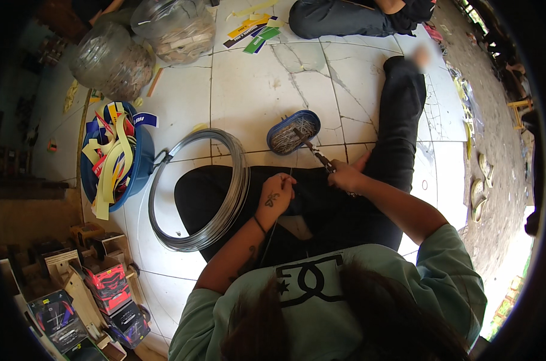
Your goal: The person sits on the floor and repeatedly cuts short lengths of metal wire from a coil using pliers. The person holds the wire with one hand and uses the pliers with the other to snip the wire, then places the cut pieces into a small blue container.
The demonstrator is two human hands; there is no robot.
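Observation:
My left hand (277,194) is closed in a pinch over my dark trousers. A thin wire (273,231) runs through its fingers, with a short end showing above them. My right hand (347,178) is wrapped round the handles of a pair of pliers (322,159). Their jaws point up and left, over the near right side of a small blue oval tub (274,149). Many short cut pieces of wire (292,133) lie in that tub. To the left, a large coil of grey wire (240,171) rests on the floor and against my bent knee.
A blue basin (142,165) full of coloured strips stands left of the coil. Two clear, rounded containers (113,63) of small pieces are at the far left. Coloured strips (262,39) lie ahead, near another seated person's leg (339,19). Toy trucks (107,286) fill the lower left.

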